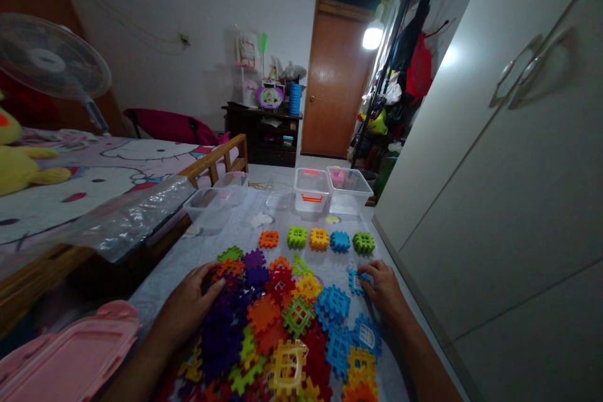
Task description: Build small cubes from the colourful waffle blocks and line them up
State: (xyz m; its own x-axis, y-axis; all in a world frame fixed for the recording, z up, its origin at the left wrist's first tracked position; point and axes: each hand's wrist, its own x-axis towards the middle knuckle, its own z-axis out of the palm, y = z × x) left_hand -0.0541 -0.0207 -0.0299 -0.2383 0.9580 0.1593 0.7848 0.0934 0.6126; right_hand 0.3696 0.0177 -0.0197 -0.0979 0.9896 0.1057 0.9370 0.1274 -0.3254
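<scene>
A large heap of interlocking plastic waffle blocks (277,320) in purple, orange, red, green, blue and yellow covers the grey sheet (160,282). My left hand (186,308) lies on the heap's left side, its fingers over dark purple and orange blocks; any grip is hidden. My right hand (384,289) is at the heap's upper right, with its fingertips on a small blue waffle block (357,282). Beyond the heap stands a neat row of several single blocks, including an orange block (268,239) and a green block (363,243).
Transparent plastic boxes (325,191) stand beyond the row, and a pink plastic lid (70,358) lies at lower left. A wooden-framed bed (94,182) with a plastic bag (132,220) runs along the left. A white wardrobe (494,138) walls the right side.
</scene>
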